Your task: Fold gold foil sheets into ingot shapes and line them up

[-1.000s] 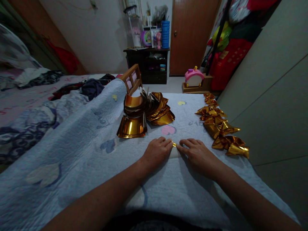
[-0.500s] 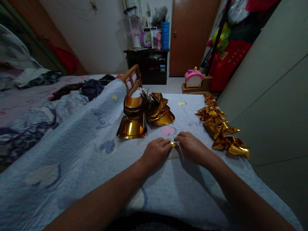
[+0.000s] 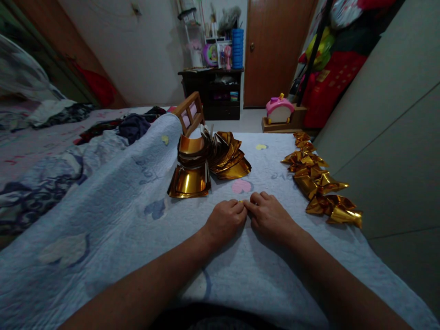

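My left hand (image 3: 227, 217) is closed, its fingers pinching a small piece of gold foil paper (image 3: 241, 201) low over the bed cover. Only a bright bit of that paper shows; the rest is hidden by my fingers. Against it, my right hand (image 3: 270, 213) has its index finger pressed at the same spot, the other fingers curled. Beyond my hands to the left stand fanned stacks of gold foil sheets (image 3: 190, 178), bent into curves. Over on the right lies a row of folded gold foil pieces (image 3: 318, 181) with pointed ends.
A light blue quilted cover (image 3: 165, 256) with heart patterns spreads under everything. Rumpled clothes (image 3: 134, 127) lie on the left. A wooden rail (image 3: 190, 112) rises behind the foil stacks. At the right is a pale cabinet (image 3: 395, 137); a pink toy (image 3: 280, 111) sits past the bed's end.
My right hand has moved left, closing the small gap to my left hand. Less of the gold paper shows between my fingers. The view has shifted slightly.
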`<state>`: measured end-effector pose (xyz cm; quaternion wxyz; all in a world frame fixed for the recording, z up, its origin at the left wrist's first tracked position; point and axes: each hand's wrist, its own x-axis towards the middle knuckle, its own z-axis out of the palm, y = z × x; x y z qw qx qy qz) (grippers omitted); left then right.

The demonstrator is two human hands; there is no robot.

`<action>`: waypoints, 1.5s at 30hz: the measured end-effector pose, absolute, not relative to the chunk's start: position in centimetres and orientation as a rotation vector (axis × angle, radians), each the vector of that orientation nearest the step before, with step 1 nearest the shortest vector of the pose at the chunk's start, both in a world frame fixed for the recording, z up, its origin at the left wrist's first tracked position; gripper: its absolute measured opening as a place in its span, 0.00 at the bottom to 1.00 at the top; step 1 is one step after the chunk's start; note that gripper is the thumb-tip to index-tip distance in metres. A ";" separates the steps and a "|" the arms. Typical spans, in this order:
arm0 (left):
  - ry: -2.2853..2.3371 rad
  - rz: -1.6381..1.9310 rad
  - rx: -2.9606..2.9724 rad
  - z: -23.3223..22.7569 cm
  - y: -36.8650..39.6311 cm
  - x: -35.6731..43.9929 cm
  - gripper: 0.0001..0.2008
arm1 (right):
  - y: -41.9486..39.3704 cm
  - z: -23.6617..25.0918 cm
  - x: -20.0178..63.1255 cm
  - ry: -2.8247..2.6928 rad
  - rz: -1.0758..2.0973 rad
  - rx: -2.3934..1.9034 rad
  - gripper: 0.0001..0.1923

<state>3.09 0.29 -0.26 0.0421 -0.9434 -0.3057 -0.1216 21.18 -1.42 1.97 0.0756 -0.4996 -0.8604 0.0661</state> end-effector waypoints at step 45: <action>-1.535 -1.465 -3.455 1.2 1.3 2.1 0.07 | -0.7 0.6 21.2 -1.754 0.877 -1.318 0.04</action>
